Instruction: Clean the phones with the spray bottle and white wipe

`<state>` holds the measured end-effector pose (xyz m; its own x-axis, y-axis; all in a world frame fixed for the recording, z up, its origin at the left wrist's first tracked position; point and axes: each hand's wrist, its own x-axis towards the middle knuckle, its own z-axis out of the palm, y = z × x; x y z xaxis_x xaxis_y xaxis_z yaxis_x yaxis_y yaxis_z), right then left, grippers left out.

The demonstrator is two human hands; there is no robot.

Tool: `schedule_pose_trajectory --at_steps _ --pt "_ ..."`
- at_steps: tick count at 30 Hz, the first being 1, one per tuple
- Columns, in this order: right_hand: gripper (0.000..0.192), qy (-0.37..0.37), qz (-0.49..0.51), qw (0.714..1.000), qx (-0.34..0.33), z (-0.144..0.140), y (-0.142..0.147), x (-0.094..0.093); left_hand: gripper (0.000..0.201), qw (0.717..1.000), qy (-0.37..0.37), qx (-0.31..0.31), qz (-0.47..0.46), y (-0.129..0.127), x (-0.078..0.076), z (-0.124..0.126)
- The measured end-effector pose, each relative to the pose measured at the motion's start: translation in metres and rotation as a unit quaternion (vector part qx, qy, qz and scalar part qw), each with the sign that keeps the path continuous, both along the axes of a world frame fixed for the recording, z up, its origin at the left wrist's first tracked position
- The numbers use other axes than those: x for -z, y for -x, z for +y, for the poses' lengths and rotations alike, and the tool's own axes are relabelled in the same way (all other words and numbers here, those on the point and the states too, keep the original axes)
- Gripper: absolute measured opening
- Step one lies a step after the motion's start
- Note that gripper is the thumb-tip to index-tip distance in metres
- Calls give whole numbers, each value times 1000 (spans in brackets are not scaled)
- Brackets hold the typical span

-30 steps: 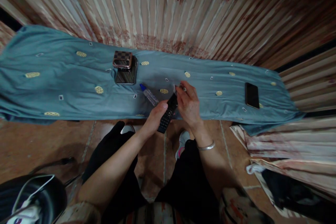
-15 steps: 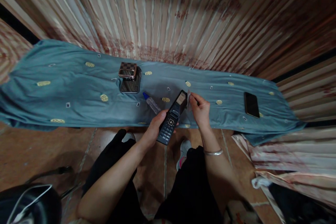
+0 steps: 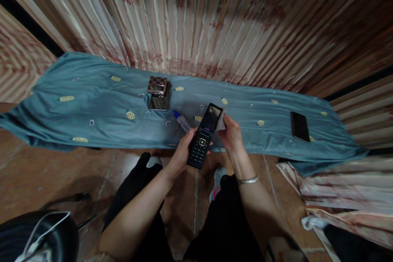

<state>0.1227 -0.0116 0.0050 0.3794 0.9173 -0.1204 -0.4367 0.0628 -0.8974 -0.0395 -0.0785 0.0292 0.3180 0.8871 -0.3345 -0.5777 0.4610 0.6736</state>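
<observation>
Nearest the camera are the person's dark-trousered legs (image 3: 215, 221) and the tiled floor (image 3: 55, 172), with a dark bag (image 3: 37, 237) at the lower left.

Above the knees, the left hand (image 3: 181, 153) is wrapped around the keypad half of an open black flip phone (image 3: 203, 139), thumb along its edge. The phone is held in the air just off the front edge of the cloth-covered surface (image 3: 92, 106), not resting on it. The right hand (image 3: 231, 134), a bangle (image 3: 248, 179) on its wrist, pinches a small pale wipe (image 3: 221, 115) against the upper right corner of the phone's screen half.

The risks, as I judge them: the phone is gripped by its lower half only, so a firm push on the screen half could strain the hinge or twist the phone out of the fingers, and a drop from here lands on hard tile rather than on cloth. The wipe is small and held by fingertips, so it could slip away.

Just beyond the hands lies a small clear bottle with a blue cap (image 3: 181, 120); a sweeping elbow or wrist could roll it off the edge. Farther left two other devices are stacked (image 3: 159, 92), and a dark smartphone (image 3: 299, 126) lies well apart to the right. A pleated curtain (image 3: 215, 20) hangs behind.
</observation>
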Motion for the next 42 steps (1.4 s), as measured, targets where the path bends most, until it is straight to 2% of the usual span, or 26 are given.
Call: schedule_pose_trajectory --at_steps 4,9,14,18,24,30,34,37,42 --pt "26 2 -24 999 -27 -5 8 3 54 1000 7 -17 -6 0 -2 2" --pt "40 15 -95 993 -73 -21 23 2 53 997 22 -72 8 3 -2 12" --pt "49 7 -226 967 -119 -33 27 -5 53 996 17 -86 22 9 1 16" --pt "49 2 -272 951 -150 -34 26 -7 57 996 10 -83 32 13 1 15" --pt "47 12 -245 962 -115 -26 15 -8 57 999 7 -40 15 10 -3 11" --pt "46 -16 -190 982 -15 -11 -7 -4 58 1000 7 15 4 5 4 2" --pt "49 -27 -211 977 22 -6 -22 -5 61 999 -6 40 12 3 7 -2" --pt "49 -46 -311 949 32 -7 -30 -8 64 998 -23 47 31 3 8 -3" --pt "37 -135 -514 845 60 -11 -38 -9 74 995 -43 53 68 2 12 -5"
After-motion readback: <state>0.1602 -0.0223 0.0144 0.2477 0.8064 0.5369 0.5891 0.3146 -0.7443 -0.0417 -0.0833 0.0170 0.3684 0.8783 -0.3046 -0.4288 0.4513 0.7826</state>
